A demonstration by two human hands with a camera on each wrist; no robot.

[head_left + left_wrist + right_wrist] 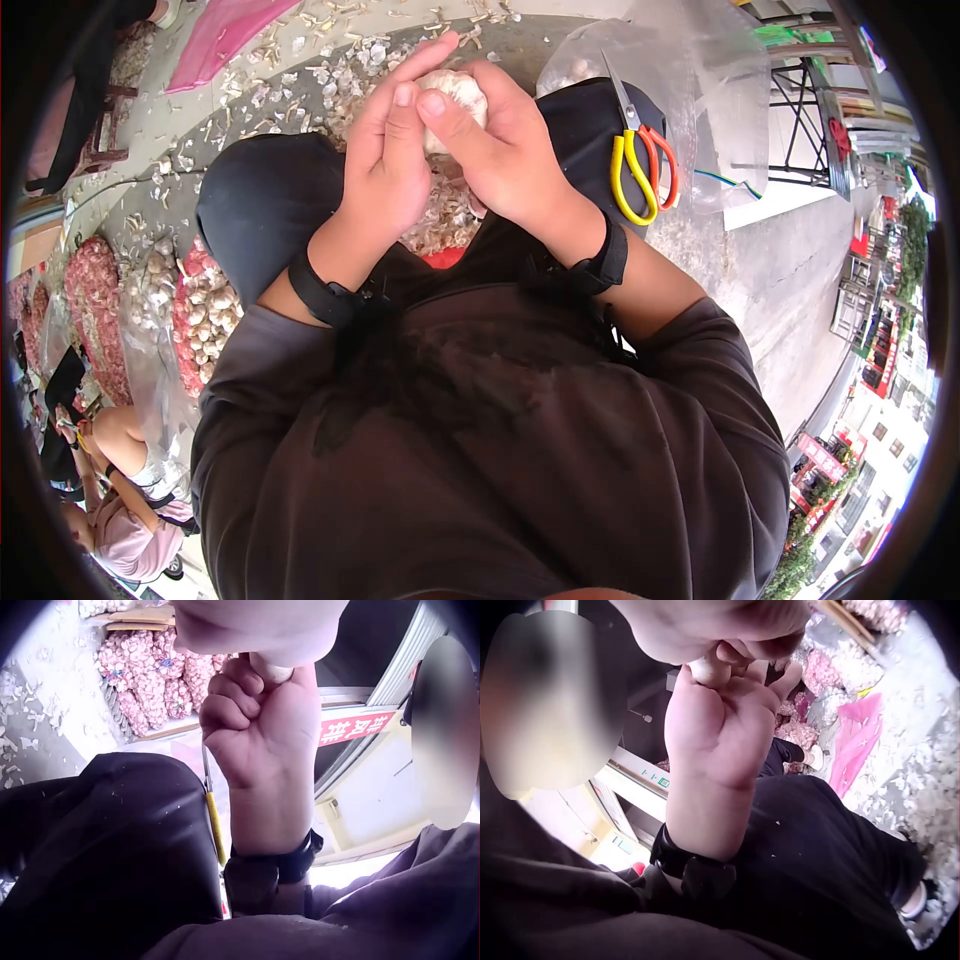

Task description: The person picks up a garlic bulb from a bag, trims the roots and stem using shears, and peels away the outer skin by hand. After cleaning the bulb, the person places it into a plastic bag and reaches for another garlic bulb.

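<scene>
A whole white garlic bulb (462, 92) is held between both hands over the lap. My left hand (392, 150) cups its left side, thumb against it and some fingers stretched out past the far side. From the right, my right hand (505, 150) grips the bulb, its thumb laid across the front. In the left wrist view, the right hand's fingers (229, 705) are curled in, and a bit of the bulb (271, 669) shows under the left hand. The right wrist view shows the bulb (711, 671) at the base of the left thumb, partly hidden by the right hand.
Scissors (630, 118) with yellow and orange handles lie on the right thigh. Garlic skins (440, 225) are heaped between the knees and scattered over the floor. Mesh sacks of garlic (95, 310) stand at left, near another seated person (130, 530). Clear plastic bag (700, 90) at right.
</scene>
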